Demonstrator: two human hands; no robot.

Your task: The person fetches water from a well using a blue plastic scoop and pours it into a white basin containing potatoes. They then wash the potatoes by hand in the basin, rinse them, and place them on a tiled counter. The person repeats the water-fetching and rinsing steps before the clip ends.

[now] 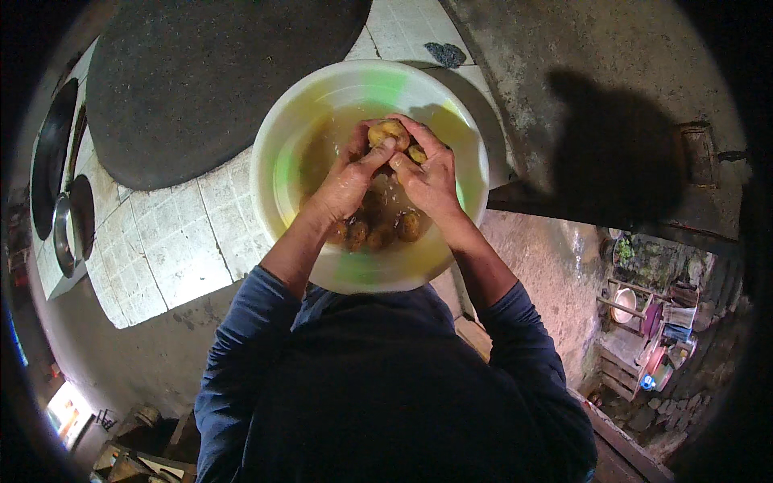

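Over a wide plastic basin (272,121), white with green and yellow patches, my two hands meet. A yellowish-brown potato (386,131) is held between them, with my left hand (347,187) gripping it from the left, thumb on its near side. My right hand (432,178) curls around its right side. A smaller yellow potato (416,153) shows between the fingers of that hand. Murky brown water (326,133) fills the basin's lower part. Several wet potatoes (409,227) lie in it near my wrists, partly hidden by my forearms.
The basin stands on a white tiled counter (181,241), beside a large dark round griddle (211,90). A black crumpled scrub pad (445,54) lies behind it. Metal pan lids (65,232) rest at the left. A wall (604,48) rises at right; wooden racks with basins (623,305) stand beyond.
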